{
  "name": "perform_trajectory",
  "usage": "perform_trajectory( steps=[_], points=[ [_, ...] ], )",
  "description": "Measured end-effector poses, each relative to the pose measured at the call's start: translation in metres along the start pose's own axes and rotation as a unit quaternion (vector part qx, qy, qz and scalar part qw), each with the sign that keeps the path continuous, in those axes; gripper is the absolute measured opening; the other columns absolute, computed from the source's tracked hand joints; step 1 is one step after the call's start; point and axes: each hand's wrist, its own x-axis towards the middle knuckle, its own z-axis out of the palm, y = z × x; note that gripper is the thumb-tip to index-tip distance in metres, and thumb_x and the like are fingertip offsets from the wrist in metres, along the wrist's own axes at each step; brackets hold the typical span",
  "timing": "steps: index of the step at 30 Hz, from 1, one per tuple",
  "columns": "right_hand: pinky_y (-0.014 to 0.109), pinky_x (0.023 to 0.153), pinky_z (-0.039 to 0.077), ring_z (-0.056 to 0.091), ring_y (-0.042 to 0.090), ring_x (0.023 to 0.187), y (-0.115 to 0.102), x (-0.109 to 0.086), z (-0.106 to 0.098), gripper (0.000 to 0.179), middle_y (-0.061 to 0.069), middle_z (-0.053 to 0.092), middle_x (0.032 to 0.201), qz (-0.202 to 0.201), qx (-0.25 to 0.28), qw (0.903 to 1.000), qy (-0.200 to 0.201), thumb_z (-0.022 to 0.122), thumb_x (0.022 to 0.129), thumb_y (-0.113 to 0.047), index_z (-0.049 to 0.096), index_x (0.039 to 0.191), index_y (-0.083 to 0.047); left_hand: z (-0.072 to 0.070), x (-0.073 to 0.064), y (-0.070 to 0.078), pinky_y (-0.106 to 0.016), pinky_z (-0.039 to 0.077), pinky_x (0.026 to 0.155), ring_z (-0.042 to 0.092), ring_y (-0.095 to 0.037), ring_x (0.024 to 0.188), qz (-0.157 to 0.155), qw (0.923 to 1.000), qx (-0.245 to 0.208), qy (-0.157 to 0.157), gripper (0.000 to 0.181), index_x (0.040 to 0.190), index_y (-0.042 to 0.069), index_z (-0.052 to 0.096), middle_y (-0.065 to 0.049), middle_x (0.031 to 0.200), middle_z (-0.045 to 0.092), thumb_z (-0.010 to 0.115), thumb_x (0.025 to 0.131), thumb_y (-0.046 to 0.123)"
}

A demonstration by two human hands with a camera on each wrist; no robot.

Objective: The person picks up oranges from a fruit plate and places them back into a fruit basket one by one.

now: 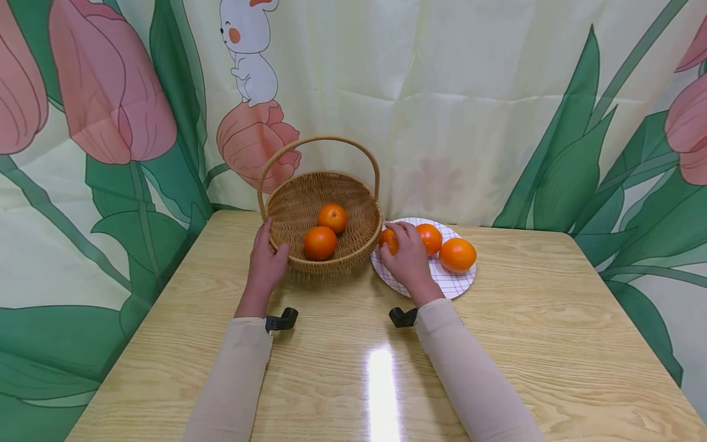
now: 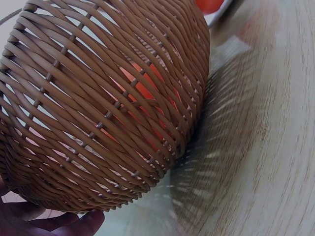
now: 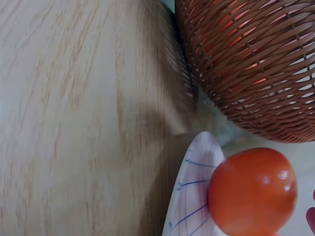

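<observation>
My left hand holds the left rim of a brown wicker basket with a tall arched handle. In the left wrist view its fingers lie against the weave. Inside the basket sit two oranges, a front one and a rear one. My right hand reaches over the left orange on a checked white plate. In the right wrist view, fingertips show above this orange, with a gap between. Two more oranges, a middle one and a right one, share the plate.
Basket and plate stand side by side near the far edge of a light wooden table. A curtain printed with tulips and a rabbit hangs right behind them. The basket's handle arches over its opening.
</observation>
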Motion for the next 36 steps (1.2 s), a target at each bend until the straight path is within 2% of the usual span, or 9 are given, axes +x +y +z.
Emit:
perform_trajectory(
  steps=[11,25,36],
  points=[
    [0.045,0.098,0.041,0.045,0.03,0.116,0.007,0.003,0.002,0.046,0.012,0.044,0.129,0.012,-0.011,0.9993,-0.033,0.062,0.08,-0.023,0.053,0.124,-0.013,0.0,0.001,0.001,-0.049,0.026,0.107,0.024,-0.027,0.136,0.011,0.9999,-0.006,0.003,0.066,0.146,0.017,0.02,-0.003,0.151,0.018,0.046,0.086,0.018],
    [0.052,0.101,0.035,0.033,0.034,0.128,0.009,0.006,0.003,0.06,0.011,0.028,0.143,0.055,-0.03,0.9906,-0.122,0.065,0.079,-0.03,0.043,0.134,-0.019,0.0,-0.001,0.001,-0.048,0.025,0.108,0.023,-0.026,0.137,0.006,1.0,-0.005,0.004,0.066,0.146,0.018,0.02,-0.002,0.151,0.019,0.047,0.086,0.018],
    [0.053,0.102,0.032,0.025,0.035,0.132,0.013,0.005,0.008,0.061,0.015,0.025,0.144,0.043,-0.05,0.9883,-0.138,0.065,0.079,-0.03,0.043,0.134,-0.018,0.0,-0.002,0.001,-0.048,0.025,0.108,0.023,-0.026,0.137,0.002,1.0,-0.004,-0.001,0.066,0.146,0.018,0.019,-0.002,0.151,0.018,0.045,0.086,0.023]
  ],
)
